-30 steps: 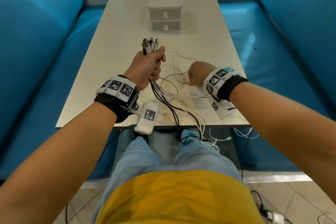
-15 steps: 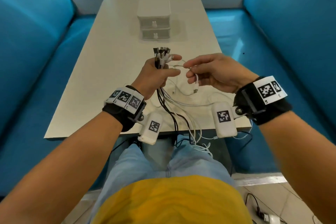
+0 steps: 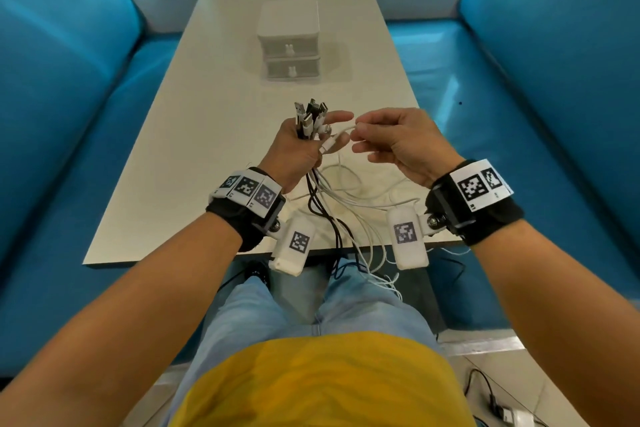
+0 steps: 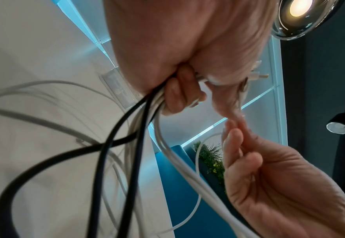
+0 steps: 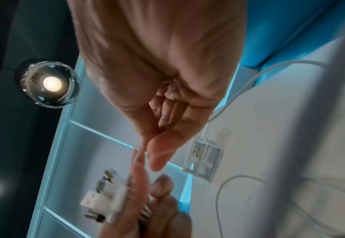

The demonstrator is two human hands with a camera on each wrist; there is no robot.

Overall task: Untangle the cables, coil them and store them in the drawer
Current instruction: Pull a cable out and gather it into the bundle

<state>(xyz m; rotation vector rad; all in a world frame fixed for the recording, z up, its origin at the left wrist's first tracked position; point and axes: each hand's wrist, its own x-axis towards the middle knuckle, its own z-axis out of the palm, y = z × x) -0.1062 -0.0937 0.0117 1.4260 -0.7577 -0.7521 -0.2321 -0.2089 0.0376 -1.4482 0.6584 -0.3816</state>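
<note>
Now cables [image 3: 313, 121] in left hand [image 3: 298, 152], right hand [image 3: 398, 142] pinching

A long pale table [image 3: 194, 135] is seen running away between two blue upholstered benches, one on the left [image 3: 62, 121] and one on the right [image 3: 540, 121]. A glass pendant lamp [image 5: 49, 83] is lit overhead. A green plant [image 4: 211, 157] is glimpsed beyond the far bench. A power adapter [image 3: 516, 418] lies on the tiled floor at near right.

A café-style booth.
Blue padded benches [image 3: 86, 114] flank a long pale counter [image 3: 214, 107]; a globe pendant lamp [image 5: 49, 83] hangs upper left.
</note>
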